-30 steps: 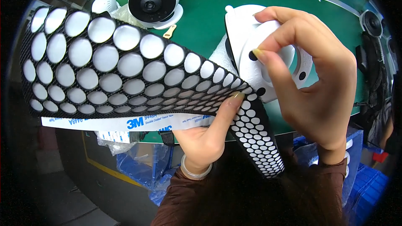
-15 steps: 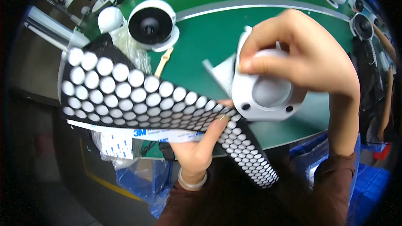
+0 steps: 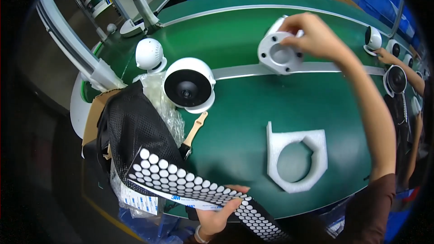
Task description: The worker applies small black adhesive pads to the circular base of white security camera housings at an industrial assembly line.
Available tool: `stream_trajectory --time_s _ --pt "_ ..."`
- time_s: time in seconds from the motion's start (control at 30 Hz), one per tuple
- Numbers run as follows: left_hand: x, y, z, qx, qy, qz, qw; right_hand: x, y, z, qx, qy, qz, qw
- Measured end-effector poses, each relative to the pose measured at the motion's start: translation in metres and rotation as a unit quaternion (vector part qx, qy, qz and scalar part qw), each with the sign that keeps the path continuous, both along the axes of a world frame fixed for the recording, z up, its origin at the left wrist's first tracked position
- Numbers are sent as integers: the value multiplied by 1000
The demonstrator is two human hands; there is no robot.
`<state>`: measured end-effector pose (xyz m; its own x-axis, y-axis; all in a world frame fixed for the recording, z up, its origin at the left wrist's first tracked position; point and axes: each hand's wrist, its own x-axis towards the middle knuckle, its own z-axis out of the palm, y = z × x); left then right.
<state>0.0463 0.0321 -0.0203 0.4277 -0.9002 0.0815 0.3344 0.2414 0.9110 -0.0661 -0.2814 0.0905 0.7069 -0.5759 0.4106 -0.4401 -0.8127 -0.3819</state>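
Note:
My left hand, low at the near edge of the green table, is closed on a black strip covered with rows of round white dots. A white backing with blue print shows along the strip's lower side. Farther off, my right hand grips a white round-headed device by its base, over the far part of the table. The underside of its base faces me, with a round recess and several small dark feet. On the table between my hands lies a white foam insert with a large round hole.
At left stand two white devices: one with a black round front, another smaller. Near them lie a wooden-handled brush, clear plastic wrap and a black mesh bag. Another person's hand touches devices at right.
My right hand has carried the white device away from the strip, toward the far side. My left hand keeps the strip. The view has tipped up, and the foam insert now shows fully.

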Motion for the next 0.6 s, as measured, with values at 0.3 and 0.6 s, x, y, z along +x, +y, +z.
stream_trajectory --time_s 0.3,0.6 --pt "4 7 -5 156 -89 10 984 -12 -108 -114 -248 -10 -27 968" --pt "7 6 2 182 -117 -44 975 -55 -125 -127 -131 177 -89 971"
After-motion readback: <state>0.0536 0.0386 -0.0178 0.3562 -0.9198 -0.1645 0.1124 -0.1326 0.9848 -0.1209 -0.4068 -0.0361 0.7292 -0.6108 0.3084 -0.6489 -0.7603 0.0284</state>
